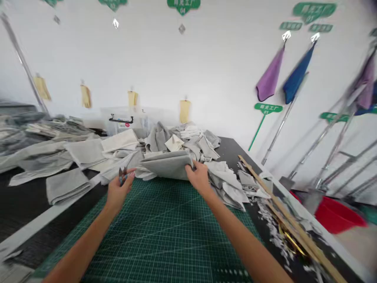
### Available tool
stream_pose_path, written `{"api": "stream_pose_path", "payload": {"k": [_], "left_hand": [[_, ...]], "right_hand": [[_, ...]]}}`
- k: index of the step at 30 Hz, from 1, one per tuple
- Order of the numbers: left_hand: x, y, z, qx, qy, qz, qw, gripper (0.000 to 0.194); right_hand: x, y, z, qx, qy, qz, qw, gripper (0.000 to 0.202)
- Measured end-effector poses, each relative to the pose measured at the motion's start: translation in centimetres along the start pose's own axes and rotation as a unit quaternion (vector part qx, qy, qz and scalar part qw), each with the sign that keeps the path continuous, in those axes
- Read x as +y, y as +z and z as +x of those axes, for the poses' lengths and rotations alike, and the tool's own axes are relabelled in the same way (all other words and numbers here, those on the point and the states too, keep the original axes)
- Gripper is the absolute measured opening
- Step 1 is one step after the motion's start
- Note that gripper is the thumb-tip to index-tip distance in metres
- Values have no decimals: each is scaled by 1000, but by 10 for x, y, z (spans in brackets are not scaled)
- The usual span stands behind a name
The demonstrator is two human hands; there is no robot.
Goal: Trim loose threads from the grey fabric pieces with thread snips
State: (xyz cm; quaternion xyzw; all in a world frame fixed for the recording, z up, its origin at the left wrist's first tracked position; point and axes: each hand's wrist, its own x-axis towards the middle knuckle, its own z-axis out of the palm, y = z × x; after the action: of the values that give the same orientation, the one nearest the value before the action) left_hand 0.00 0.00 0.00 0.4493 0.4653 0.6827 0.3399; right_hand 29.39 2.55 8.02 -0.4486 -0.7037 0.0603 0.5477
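Note:
Between the fingers of my left hand [118, 189] is a small pair of thread snips [122, 177] with a bluish grip, its dark blades pointing up. My right hand [199, 177] pinches the right corner of a folded grey cloth [167, 164], which is lifted at the far edge of the green cutting mat [165, 232]. Behind that cloth lies a heap of grey and off-white cloths [194, 141]. More loose cloth pieces [226, 182] lie just right of my right hand. A folded grey cloth [67, 185] rests left of the mat.
Stacks of grey cloth [50, 131] cover the table's left side. A clear plastic box [118, 122] with a black handle stands against the wall. Along the right edge lie a long wooden strip [282, 212] and white scraps [275, 226]. A red bucket [338, 215] stands beyond that edge.

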Motion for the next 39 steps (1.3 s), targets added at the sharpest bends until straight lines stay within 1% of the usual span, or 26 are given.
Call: {"api": "stream_pose_path", "payload": {"k": [3,6,8,11,13,16,17,19,21,23,27,29,31,33,35,37,39], "left_hand": [[0,1,0,-17,-9,-17,1000,62],[1,2,-1,-33,-16,-32,999,63],[1,3,-2,-42,-22,-36,998,64],[0,5,-5,-58,-33,-32,997,65],[-1,5,-6,-68,-42,-25,997,64],[-3,5,-4,-78,-53,-14,995,63],[-4,5,-3,-82,-56,-10,995,63],[-5,5,-2,-92,-64,1,994,65],[-6,5,-2,-103,-68,15,992,68],[-7,5,-2,-111,-66,36,991,71],[-4,3,-4,-118,-56,112,985,73],[-1,2,-6,-125,-44,167,977,69],[4,3,-11,-140,-26,218,965,62],[9,3,-22,-171,-12,255,952,53],[13,-1,-40,-210,-12,281,936,44],[16,-9,-60,-243,-18,323,915,39],[17,-18,-78,-268,-12,406,874,39]], "right_hand": [[-10,-19,10,37,12,-3,999,25],[-21,-37,20,89,38,24,995,28],[-27,-49,27,117,55,60,990,27],[-30,-64,40,145,66,145,976,20],[-30,-75,48,170,57,199,963,17],[-31,-93,55,211,24,250,945,13],[-32,-98,55,213,23,267,940,11],[-34,-105,51,189,53,306,931,10],[-34,-106,45,145,103,342,923,12],[-33,-102,37,116,135,365,914,17],[-29,-97,29,105,152,382,906,26],[-28,-97,31,115,132,374,911,26],[-27,-99,36,134,99,358,919,24],[-26,-101,44,157,73,341,924,22],[-27,-101,52,183,57,328,925,20],[-28,-97,62,209,34,315,925,18],[-32,-89,72,226,-2,298,927,16]]}}
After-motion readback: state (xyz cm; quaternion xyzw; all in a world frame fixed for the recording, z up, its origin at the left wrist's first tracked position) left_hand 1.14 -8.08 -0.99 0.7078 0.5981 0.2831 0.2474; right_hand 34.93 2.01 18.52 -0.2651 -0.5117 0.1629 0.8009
